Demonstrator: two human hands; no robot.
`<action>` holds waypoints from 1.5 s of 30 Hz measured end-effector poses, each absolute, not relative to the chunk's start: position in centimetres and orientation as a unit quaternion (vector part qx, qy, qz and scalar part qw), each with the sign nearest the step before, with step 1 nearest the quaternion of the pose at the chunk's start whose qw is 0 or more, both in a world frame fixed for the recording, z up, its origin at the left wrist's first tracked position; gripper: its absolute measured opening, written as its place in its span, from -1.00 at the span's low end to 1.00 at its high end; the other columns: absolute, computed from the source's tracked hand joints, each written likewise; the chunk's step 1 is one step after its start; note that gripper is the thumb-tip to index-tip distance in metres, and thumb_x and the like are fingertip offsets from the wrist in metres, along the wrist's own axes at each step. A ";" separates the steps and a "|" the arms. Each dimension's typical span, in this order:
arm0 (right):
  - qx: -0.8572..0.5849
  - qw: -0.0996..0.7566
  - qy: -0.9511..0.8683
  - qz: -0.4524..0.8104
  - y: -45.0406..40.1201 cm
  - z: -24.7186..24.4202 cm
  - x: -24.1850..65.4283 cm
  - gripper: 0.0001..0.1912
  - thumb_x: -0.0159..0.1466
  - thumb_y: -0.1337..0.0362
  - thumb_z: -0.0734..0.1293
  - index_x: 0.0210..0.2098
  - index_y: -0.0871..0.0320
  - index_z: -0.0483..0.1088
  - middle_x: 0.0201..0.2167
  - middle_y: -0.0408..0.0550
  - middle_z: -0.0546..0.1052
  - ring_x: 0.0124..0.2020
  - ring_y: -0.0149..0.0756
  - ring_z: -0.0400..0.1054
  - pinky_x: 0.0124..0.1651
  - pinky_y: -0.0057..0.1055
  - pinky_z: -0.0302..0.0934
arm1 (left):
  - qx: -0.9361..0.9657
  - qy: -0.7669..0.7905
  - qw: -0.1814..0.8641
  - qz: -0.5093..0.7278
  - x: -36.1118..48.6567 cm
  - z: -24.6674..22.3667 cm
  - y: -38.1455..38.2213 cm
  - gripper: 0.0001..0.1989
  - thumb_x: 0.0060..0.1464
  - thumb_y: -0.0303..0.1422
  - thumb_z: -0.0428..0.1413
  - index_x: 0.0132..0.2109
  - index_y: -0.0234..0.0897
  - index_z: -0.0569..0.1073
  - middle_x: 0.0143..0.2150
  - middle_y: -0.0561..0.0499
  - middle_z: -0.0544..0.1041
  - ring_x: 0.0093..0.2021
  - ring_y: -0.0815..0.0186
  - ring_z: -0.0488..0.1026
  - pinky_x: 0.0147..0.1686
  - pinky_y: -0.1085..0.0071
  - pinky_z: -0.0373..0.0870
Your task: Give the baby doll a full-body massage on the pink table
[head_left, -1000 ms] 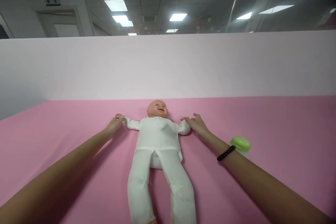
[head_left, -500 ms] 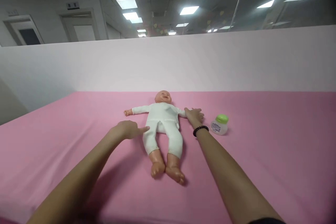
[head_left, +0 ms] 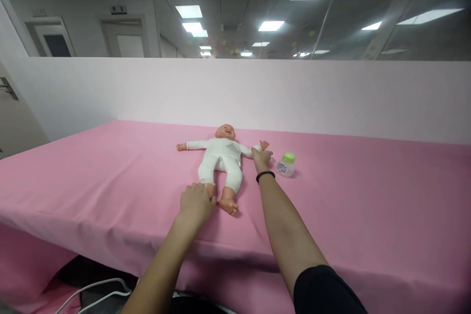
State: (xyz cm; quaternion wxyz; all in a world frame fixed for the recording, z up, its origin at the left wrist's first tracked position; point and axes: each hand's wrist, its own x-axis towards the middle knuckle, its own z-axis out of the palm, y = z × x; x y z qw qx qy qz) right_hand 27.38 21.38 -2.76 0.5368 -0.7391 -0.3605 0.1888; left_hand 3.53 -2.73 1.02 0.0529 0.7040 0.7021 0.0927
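Observation:
A baby doll [head_left: 221, 151] in a white long-sleeved suit lies on its back on the pink cloth, head toward the wall and bare feet toward me. My left hand [head_left: 197, 201] is closed around the lower leg and foot on the doll's left-of-view side, hiding most of that foot. On the other side my right hand [head_left: 262, 158], with a dark beaded bracelet on the wrist, grips the doll's forearm near the cuff. The doll's small hand shows just beyond my fingers. Right of my right hand stands a clear jar [head_left: 285, 167] with a green lid.
Pink cloth [head_left: 349, 206] covers the table and hangs over its front edge. A low white wall [head_left: 275, 93] runs along the back, with glass above. White cables [head_left: 99, 284] show below the table at the lower left. A door handle [head_left: 8, 89] is at far left.
My left hand has moved from beside the doll's thigh down to its foot and closed there. My right hand stays at the doll's forearm. The view has shifted, showing the table's front edge.

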 end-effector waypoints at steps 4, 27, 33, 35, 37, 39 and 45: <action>-0.668 0.608 -0.361 0.231 22.0 -1.9 26.7 -0.57 0.11 0.29 0.32 -0.02 0.27 0.39 -0.17 0.15 0.57 -0.18 -0.09 0.50 -0.26 -0.36 0.37 | 0.684 0.706 0.074 0.167 0.2 2.0 -2.1 -0.75 0.25 -0.25 0.03 -0.08 -0.34 0.44 -0.07 -0.32 0.55 -0.18 0.01 0.54 -0.32 0.28 0.29; -0.579 0.687 -0.299 0.321 23.3 -3.2 26.0 -0.53 0.26 0.18 0.24 0.11 0.26 0.29 -0.12 0.10 0.54 -0.20 -0.20 0.49 -0.26 -0.36 0.42 | 0.655 0.686 0.206 0.242 -4.9 2.2 -3.3 -0.73 0.13 -0.16 0.06 -0.45 -0.19 0.30 -0.43 0.01 0.45 -0.47 0.25 0.32 -0.51 0.38 0.06; -0.461 0.715 -0.425 0.309 22.9 -1.6 25.0 -0.41 0.15 0.18 0.40 0.15 0.24 0.34 0.01 0.08 0.55 -0.08 -0.27 0.48 -0.08 -0.41 0.40 | 0.694 0.620 0.108 0.349 -1.8 4.3 0.3 -0.76 0.22 -0.22 0.03 -0.40 -0.20 0.27 -0.41 -0.01 0.44 -0.38 0.21 0.39 -0.44 0.37 0.13; -0.387 0.685 -0.520 0.332 22.5 -0.8 24.1 -0.42 0.01 0.21 0.50 0.02 0.24 0.47 -0.05 0.07 0.60 -0.06 -0.20 0.48 0.00 -0.32 0.38 | 0.711 0.588 0.070 0.380 0.0 5.5 3.3 -0.83 0.21 -0.29 0.05 -0.35 -0.22 0.31 -0.37 -0.03 0.47 -0.32 0.20 0.41 -0.40 0.37 0.14; -0.359 0.614 -0.597 0.372 22.1 -0.3 23.4 -0.47 -0.11 0.28 0.56 -0.11 0.22 0.56 -0.13 0.04 0.63 -0.08 -0.14 0.48 0.06 -0.23 0.36 | 0.735 0.573 0.071 0.355 1.6 6.0 5.8 -0.85 0.18 -0.36 0.08 -0.36 -0.23 0.31 -0.39 -0.03 0.46 -0.34 0.23 0.39 -0.41 0.38 0.12; -0.355 0.549 -0.642 0.400 21.7 -0.2 23.0 -0.50 -0.16 0.34 0.57 -0.18 0.19 0.60 -0.16 0.01 0.64 -0.10 -0.11 0.49 0.08 -0.18 0.35 | 0.756 0.566 0.083 0.318 2.6 6.0 7.3 -0.85 0.17 -0.41 0.07 -0.39 -0.24 0.31 -0.42 -0.02 0.44 -0.39 0.27 0.35 -0.43 0.38 0.08; -0.378 0.686 -0.507 0.360 23.1 -1.3 23.7 -0.61 -0.06 0.21 0.55 -0.25 0.19 0.52 -0.32 -0.06 0.59 -0.25 -0.23 0.47 -0.14 -0.30 0.41 | 0.744 0.554 0.128 0.351 0.2 5.8 3.0 -0.68 0.24 -0.21 0.02 -0.45 -0.21 0.18 -0.53 0.11 0.21 -0.51 0.37 0.15 -0.49 0.39 -0.04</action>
